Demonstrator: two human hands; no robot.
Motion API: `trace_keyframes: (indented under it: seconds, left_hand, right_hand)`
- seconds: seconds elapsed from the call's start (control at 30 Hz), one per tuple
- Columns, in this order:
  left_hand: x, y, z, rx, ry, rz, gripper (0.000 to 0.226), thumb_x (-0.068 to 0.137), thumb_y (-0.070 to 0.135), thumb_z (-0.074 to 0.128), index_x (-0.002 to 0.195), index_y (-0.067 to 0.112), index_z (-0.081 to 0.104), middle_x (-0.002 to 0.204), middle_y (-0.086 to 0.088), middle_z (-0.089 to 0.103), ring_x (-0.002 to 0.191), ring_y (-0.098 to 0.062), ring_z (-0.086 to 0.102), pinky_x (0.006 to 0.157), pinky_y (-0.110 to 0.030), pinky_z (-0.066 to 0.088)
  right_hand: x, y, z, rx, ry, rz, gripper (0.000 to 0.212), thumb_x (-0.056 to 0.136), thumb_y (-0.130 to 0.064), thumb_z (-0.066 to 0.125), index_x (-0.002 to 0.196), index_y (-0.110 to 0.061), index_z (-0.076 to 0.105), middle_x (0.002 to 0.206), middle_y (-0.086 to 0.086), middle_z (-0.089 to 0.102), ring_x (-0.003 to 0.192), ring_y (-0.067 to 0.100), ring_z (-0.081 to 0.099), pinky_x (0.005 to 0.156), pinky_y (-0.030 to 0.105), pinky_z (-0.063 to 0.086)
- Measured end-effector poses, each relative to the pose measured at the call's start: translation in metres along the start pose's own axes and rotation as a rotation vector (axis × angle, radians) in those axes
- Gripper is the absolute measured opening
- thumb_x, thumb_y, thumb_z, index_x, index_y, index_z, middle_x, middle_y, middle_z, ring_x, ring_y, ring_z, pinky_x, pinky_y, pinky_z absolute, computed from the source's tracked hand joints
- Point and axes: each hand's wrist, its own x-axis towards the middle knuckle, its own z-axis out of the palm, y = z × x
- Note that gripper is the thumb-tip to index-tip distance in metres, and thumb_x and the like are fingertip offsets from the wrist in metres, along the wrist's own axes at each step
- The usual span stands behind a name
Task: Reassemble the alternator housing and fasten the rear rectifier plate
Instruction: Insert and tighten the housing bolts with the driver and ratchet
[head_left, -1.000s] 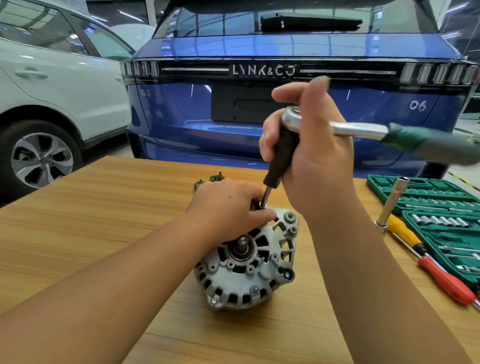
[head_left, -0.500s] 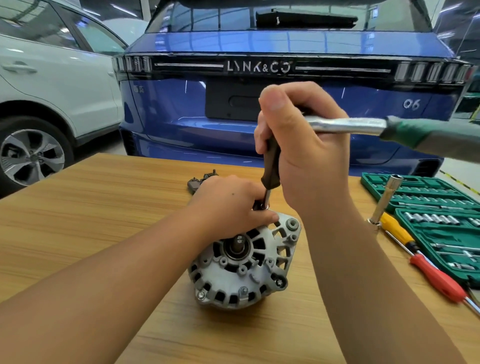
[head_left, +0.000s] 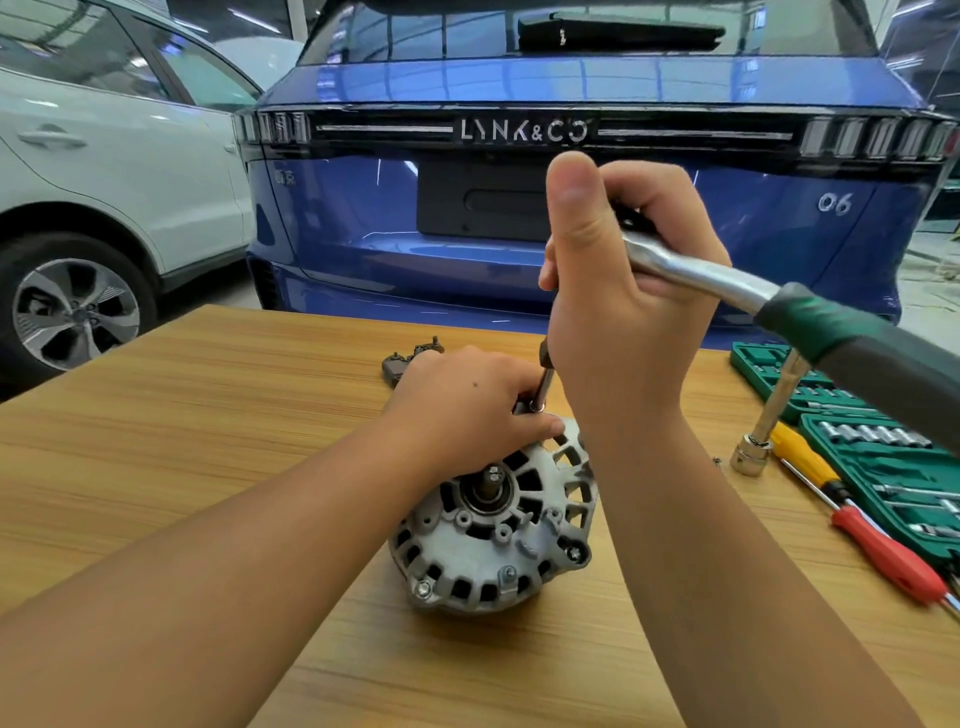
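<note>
A grey cast alternator (head_left: 493, 535) lies on the wooden table (head_left: 208, 415), its shaft end facing me. My left hand (head_left: 467, 405) grips the housing's far top edge, fingers curled beside the socket. My right hand (head_left: 618, 291) is wrapped round the head of a ratchet wrench (head_left: 727, 283); its black extension and socket (head_left: 543, 382) point down onto a bolt at the housing's upper rim. The ratchet's green and grey handle sticks out to the right. The bolt itself is hidden by my fingers.
A small dark part (head_left: 410, 358) lies on the table behind my left hand. To the right sit open green socket cases (head_left: 883, 457), a chrome extension with socket (head_left: 763, 431), and yellow and red screwdrivers (head_left: 857, 519). A blue car and a white car stand beyond the table.
The ratchet handle has swung from pointing level to the right to slanting towards me. My right hand has turned over the head. The left hand stays on the housing.
</note>
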Motion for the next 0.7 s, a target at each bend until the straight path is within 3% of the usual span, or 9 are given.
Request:
trace_keyframes:
  seconds: [0.1,0.23,0.37,0.47,0.57,0.7]
  left_hand:
    - [-0.004,-0.007,-0.001,-0.009,0.025,0.005,0.043,0.091,0.068,0.038,0.083,0.034,0.064,0.063,0.016,0.056,0.062,0.005,0.046,0.054,-0.027,0.023]
    - [-0.009,-0.011,-0.005,0.011,-0.006,0.034,0.047,0.098,0.061,0.036,0.078,0.026,0.06,0.062,0.01,0.055,0.061,-0.002,0.05,0.055,-0.029,0.028]
    - [-0.006,-0.005,-0.006,0.04,-0.044,0.076,0.042,0.099,0.057,0.039,0.071,0.031,0.053,0.061,0.01,0.054,0.062,-0.01,0.053,0.054,-0.029,0.03]
    - [-0.002,-0.002,-0.005,0.052,-0.043,0.082,0.043,0.1,0.056,0.039,0.064,0.033,0.044,0.06,0.01,0.052,0.062,-0.01,0.052,0.053,-0.028,0.029]
    - [-0.002,-0.003,-0.002,0.056,-0.033,0.072,0.039,0.101,0.057,0.038,0.082,0.032,0.062,0.064,0.01,0.056,0.064,-0.006,0.054,0.054,-0.026,0.034]
    - [-0.008,-0.008,-0.004,0.045,-0.018,0.096,0.045,0.099,0.058,0.034,0.095,0.031,0.07,0.067,0.011,0.06,0.066,-0.009,0.057,0.056,-0.025,0.035]
  right_hand:
    - [0.006,-0.002,-0.005,0.147,-0.082,0.228,0.03,0.101,-0.031,0.048,0.08,-0.012,0.056,0.057,0.005,0.05,0.051,0.021,0.047,0.053,0.032,0.039]
    - [0.018,-0.005,-0.015,0.516,-0.197,0.672,0.068,0.101,-0.06,0.023,0.077,-0.013,0.066,0.051,0.004,0.051,0.048,0.021,0.042,0.053,0.029,0.039]
    - [0.026,-0.002,-0.028,0.558,-0.375,0.854,0.082,0.099,-0.068,0.017,0.071,-0.014,0.071,0.047,0.003,0.049,0.044,0.02,0.039,0.053,0.028,0.037]
    - [0.024,0.0,-0.03,0.55,-0.331,0.827,0.067,0.095,-0.069,0.036,0.07,-0.017,0.07,0.053,0.002,0.053,0.049,0.019,0.044,0.055,0.028,0.04]
    - [0.019,0.006,-0.027,0.508,-0.331,0.606,0.037,0.079,-0.059,0.069,0.08,-0.022,0.074,0.067,-0.001,0.057,0.058,0.017,0.05,0.061,0.029,0.041]
    - [0.017,0.008,-0.027,0.628,-0.542,0.357,0.017,0.086,-0.033,0.074,0.097,-0.02,0.075,0.086,0.004,0.066,0.069,0.021,0.057,0.068,0.036,0.047]
